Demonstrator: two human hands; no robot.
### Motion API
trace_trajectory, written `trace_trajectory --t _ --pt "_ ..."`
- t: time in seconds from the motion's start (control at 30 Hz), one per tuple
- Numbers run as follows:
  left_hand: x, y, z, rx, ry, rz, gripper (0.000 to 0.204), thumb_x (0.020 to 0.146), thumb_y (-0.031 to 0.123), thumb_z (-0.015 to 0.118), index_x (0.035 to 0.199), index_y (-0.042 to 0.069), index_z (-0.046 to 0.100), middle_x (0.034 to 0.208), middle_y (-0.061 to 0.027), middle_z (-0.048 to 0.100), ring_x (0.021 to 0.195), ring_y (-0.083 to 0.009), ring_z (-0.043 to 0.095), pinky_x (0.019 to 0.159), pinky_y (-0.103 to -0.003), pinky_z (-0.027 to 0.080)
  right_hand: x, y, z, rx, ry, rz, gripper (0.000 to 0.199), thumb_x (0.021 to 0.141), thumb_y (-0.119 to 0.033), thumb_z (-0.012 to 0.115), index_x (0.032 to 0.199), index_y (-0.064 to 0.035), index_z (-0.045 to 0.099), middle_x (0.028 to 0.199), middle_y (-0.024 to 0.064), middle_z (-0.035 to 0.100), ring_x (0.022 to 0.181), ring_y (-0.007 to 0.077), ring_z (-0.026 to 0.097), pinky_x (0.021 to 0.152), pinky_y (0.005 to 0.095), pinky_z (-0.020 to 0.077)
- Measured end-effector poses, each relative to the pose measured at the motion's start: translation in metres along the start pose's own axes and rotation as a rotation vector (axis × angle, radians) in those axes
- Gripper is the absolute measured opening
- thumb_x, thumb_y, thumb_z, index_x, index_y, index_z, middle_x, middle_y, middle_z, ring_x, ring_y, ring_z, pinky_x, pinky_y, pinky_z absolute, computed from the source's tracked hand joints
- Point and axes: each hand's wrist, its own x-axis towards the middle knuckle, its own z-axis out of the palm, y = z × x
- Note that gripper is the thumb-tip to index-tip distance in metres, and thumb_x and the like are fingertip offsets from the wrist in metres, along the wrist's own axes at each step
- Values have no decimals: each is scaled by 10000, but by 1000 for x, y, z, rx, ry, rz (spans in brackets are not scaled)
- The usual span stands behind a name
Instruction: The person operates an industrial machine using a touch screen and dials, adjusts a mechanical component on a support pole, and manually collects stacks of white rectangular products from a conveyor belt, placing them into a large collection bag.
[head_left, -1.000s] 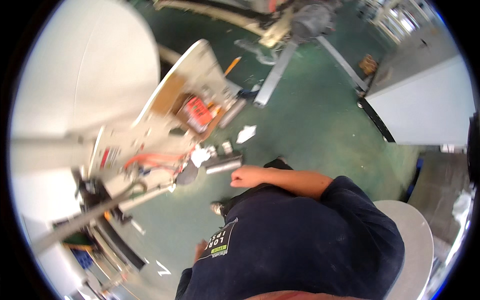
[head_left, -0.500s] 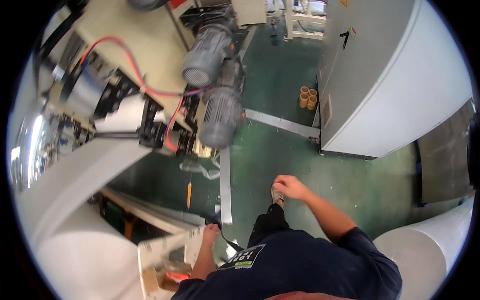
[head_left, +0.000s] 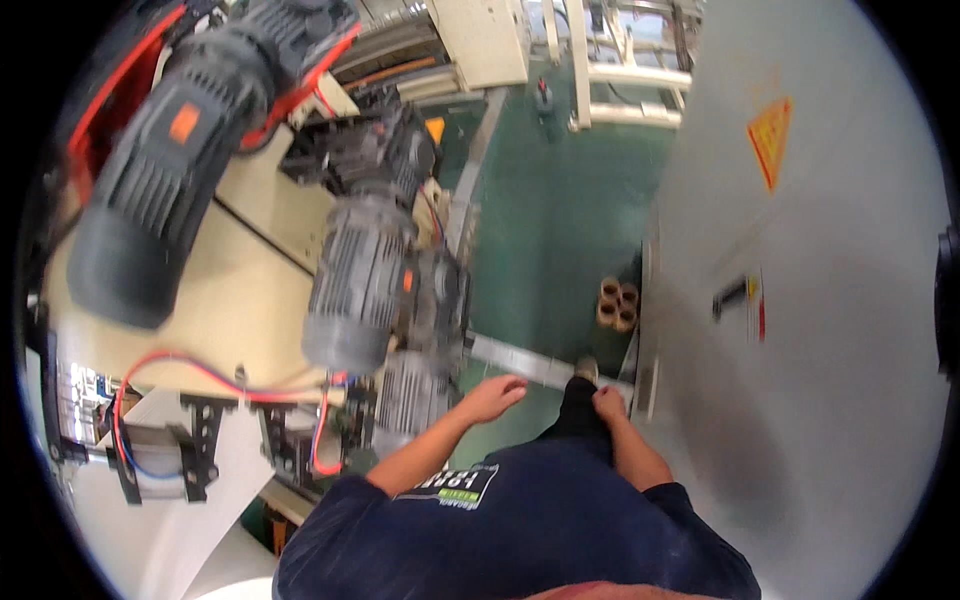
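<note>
Left hand (head_left: 494, 398) released, near a grey motor (head_left: 411, 394), right hand (head_left: 609, 403) curled — cannot tell if holding anything — by the edge of a grey cabinet (head_left: 830, 240), green floor (head_left: 560, 205) lane between motor and cabinet, cardboard tubes (head_left: 617, 307) alongside

Green floor (head_left: 560, 200) gives an open passage through the upper middle of the frame. Grey motors (head_left: 350, 290) block the way left of centre, just beside the left hand (head_left: 495, 398). A tall grey cabinet (head_left: 820, 390) walls off the right side, near the right hand (head_left: 608, 403). Cardboard tubes (head_left: 617, 305), right of centre, narrow the passage beside the cabinet.
</note>
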Motion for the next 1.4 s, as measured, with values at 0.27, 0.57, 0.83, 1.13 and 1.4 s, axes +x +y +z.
trace_trajectory --t 0.27,0.57,0.83,1.13,1.4 --pt "80 -23 -155 -132 254 -313 451 969 337 649 1301 31 648 1230 -172 712 1141 -283 688 991 -388 523 195 -348 -135 295 -411 -334 231 931 -194 622 1029 13 653 872 91 716 769 180 686 730 334 554" --pt "462 -14 -411 -174 24 88 532 976 403 637 1330 8 599 1258 -177 700 1174 -295 671 1003 -406 519 482 -612 -145 376 -517 -591 178 987 -131 575 1085 13 610 818 49 659 723 128 630 675 294 524" --pt "697 98 -710 122 283 481 410 958 345 640 1226 36 675 1185 -157 710 1079 -311 686 960 -428 530 673 -777 -164 502 -657 -394 199 1033 -154 535 1134 6 598 868 73 671 735 163 646 699 314 554" --pt "806 -108 -870 -543 733 -122 346 989 267 658 1235 24 672 1137 -113 745 1037 -211 706 938 -349 541 1008 -1048 -132 358 -742 -569 205 1024 -131 571 1169 14 584 912 86 689 755 158 657 697 297 540" --pt "919 -131 -1113 -667 886 80 319 985 247 674 1218 29 671 1113 -83 748 986 -173 703 896 -342 552 1133 -1377 -195 143 -420 -975 268 1001 -105 602 1226 41 598 941 94 718 831 157 669 782 306 542"
